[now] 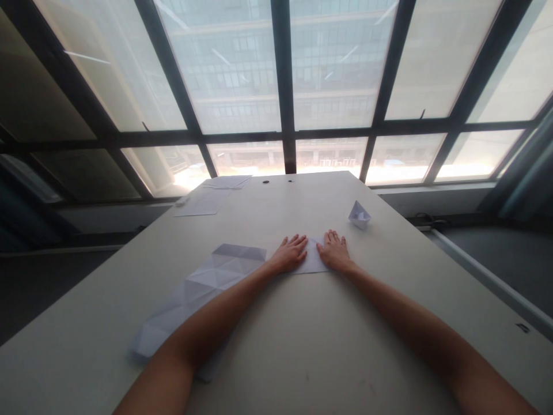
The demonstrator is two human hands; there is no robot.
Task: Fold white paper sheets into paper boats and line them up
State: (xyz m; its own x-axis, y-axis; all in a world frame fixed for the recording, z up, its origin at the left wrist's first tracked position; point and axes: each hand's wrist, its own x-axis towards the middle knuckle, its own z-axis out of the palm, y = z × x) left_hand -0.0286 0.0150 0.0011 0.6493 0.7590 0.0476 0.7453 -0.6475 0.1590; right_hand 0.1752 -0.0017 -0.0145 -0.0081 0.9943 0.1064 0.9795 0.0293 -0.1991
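Observation:
A sheet of white paper (311, 264) lies flat on the table between my hands, partly covered by them. My left hand (291, 253) rests palm down on its left part, fingers stretched forward. On its right part my right hand (334, 250) presses flat, fingers a little apart. Whether the paper is folded under my palms I cannot make out. Just beyond my right hand stands a folded paper boat (359, 215). A large creased sheet of paper (218, 271) spreads beneath and beside my left forearm, which hides part of it.
The white table (276, 346) runs away toward tall framed windows (332, 69). Several paper sheets (203, 203) lie at its far left. Two small dark round spots (265, 182) show near the far edge. A small dark mark (522, 327) is at the right edge.

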